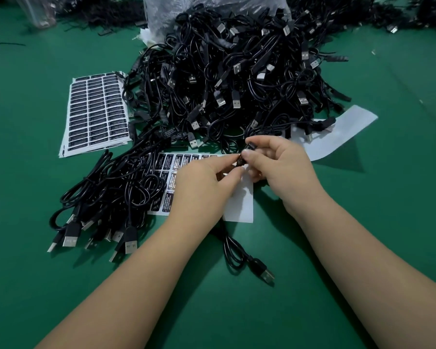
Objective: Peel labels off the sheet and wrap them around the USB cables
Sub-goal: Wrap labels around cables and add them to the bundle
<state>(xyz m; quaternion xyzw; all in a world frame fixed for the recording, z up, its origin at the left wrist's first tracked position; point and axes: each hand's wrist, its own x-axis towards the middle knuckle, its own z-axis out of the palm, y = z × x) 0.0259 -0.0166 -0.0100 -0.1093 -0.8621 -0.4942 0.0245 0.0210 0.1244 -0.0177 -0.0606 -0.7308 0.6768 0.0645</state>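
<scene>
My left hand (pixel 202 190) and my right hand (pixel 280 167) meet over a partly used label sheet (pixel 171 170) lying on the green table. Both pinch the small black end of one USB cable (pixel 239 250), whose wire runs under my left hand toward me and ends in a USB plug (pixel 266 274). A black label appears to sit between the fingertips, mostly hidden. The bare white part of the sheet (pixel 242 205) shows below my hands.
A big heap of black USB cables (pixel 237 79) fills the middle back, spilling from a plastic bag (pixel 212 6). A bundle of cables (pixel 106 197) lies left. A stack of full label sheets (pixel 96 112) is at left; an empty backing sheet (pixel 337 133) lies right.
</scene>
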